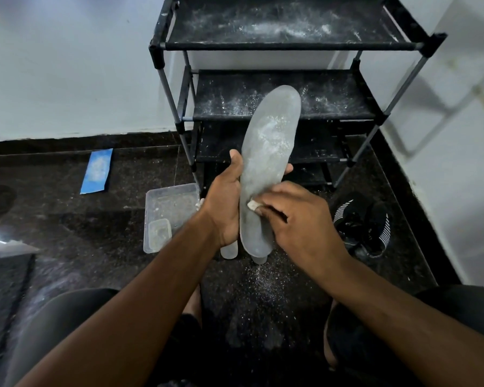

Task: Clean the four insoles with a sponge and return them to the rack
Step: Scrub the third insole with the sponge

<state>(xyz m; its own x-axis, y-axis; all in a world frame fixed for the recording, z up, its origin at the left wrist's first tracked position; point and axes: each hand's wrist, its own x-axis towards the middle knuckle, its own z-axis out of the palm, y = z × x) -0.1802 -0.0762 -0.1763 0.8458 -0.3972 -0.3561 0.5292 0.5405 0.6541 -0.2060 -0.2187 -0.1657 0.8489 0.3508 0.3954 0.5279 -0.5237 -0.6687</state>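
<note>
Two hands meet at the centre of the view, seen from a head-worn camera looking down past both bare forearms. On the left, the left hand (224, 203) grips a long grey insole (266, 169) around its lower half, thumb on the near edge and fingertips showing past the far edge. That insole is held in the air, almost upright, its toe pointing toward 1 o'clock in front of the rack, and white powder is smeared across its upper middle. At the right, the right hand (294, 216) presses a small pale sponge (252, 205) against the insole's lower part, fingers curled over the sponge so only a corner shows.

Going left to right across the dark speckled floor (67, 227): a blue strip (97, 171) lies at 10 o'clock near the wall. A clear plastic tray (169, 216) sits just left of the left wrist, with a smaller clear tub inside its near corner. Two pale insole ends (229, 252) poke out on the floor below the held insole. White powder is scattered on the floor at 6 o'clock. A black shoe rack (291, 46) stands at 12 o'clock, its fabric shelves dusted white. A black shoe (361, 222) with white stripes lies at 3 o'clock.
</note>
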